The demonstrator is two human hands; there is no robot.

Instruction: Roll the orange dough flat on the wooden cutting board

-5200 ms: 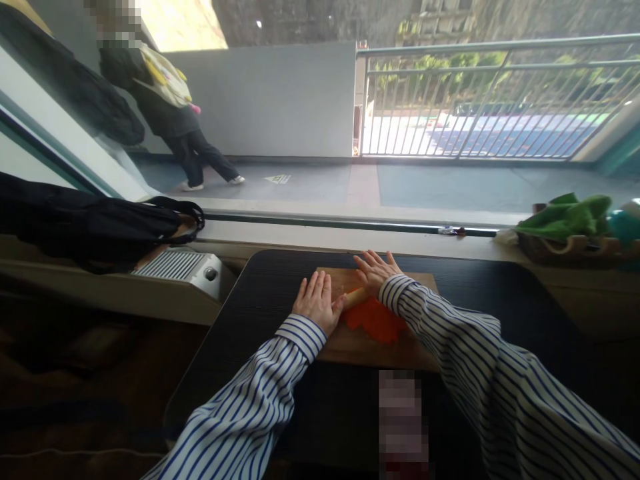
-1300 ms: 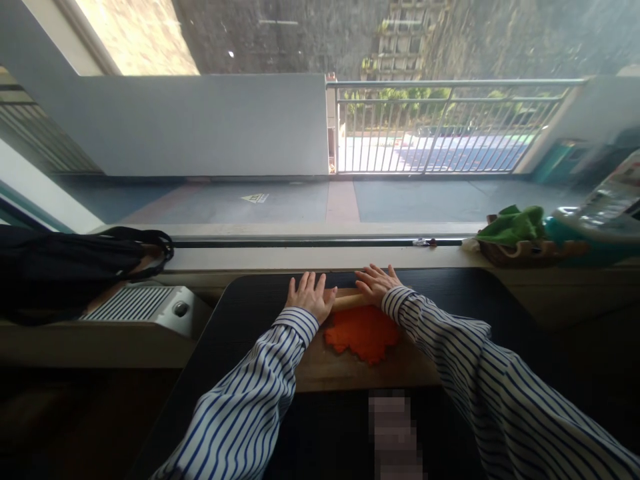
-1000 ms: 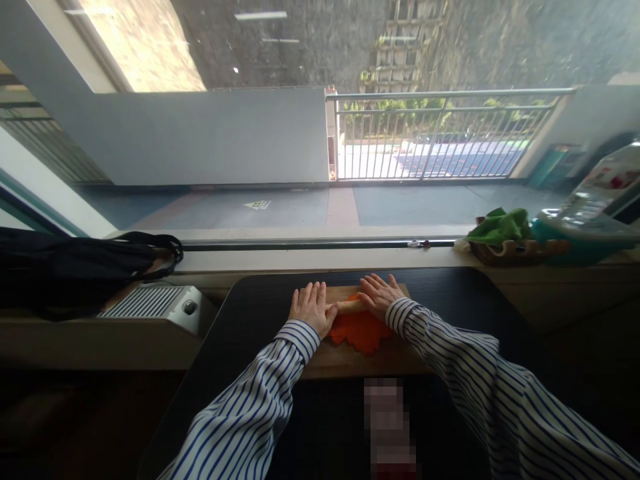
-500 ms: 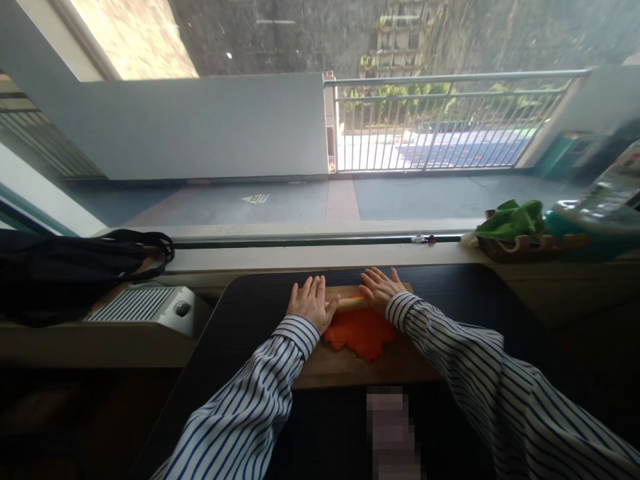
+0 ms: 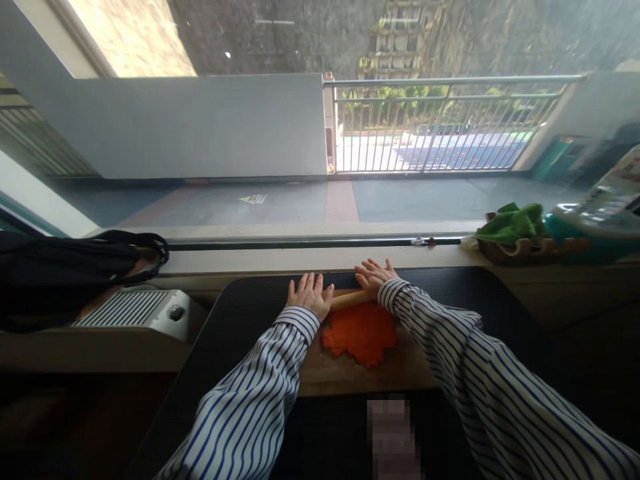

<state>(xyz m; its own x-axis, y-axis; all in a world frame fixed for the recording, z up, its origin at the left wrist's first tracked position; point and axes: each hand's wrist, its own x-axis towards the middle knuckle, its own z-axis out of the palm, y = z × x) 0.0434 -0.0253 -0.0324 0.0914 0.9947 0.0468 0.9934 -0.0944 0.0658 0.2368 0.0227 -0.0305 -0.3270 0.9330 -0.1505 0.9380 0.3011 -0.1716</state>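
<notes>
Both palms lie on a wooden rolling pin (image 5: 349, 301), which tilts slightly up to the right. My left hand (image 5: 309, 294) presses its left end, fingers stretched out and apart. On the right end rests my right hand (image 5: 374, 275), its fingers spread too. Only the middle of the pin shows between them. Just below it a flat, ragged-edged sheet of orange dough (image 5: 361, 332) is spread over a wooden board (image 5: 345, 382). The pin lies along the dough's far edge. Striped sleeves cover both forearms.
The board is on a dark table (image 5: 255, 313) by a window sill (image 5: 240, 260). A black bag (image 5: 65, 273) and a radiator (image 5: 135, 310) are at left. On the sill at right sit a green cloth (image 5: 515, 223), a teal container (image 5: 590, 233) and a clear bottle (image 5: 613, 190).
Both hands have pushed forward, rolling the pin away from me to the dough's far edge. More of the orange sheet shows now.
</notes>
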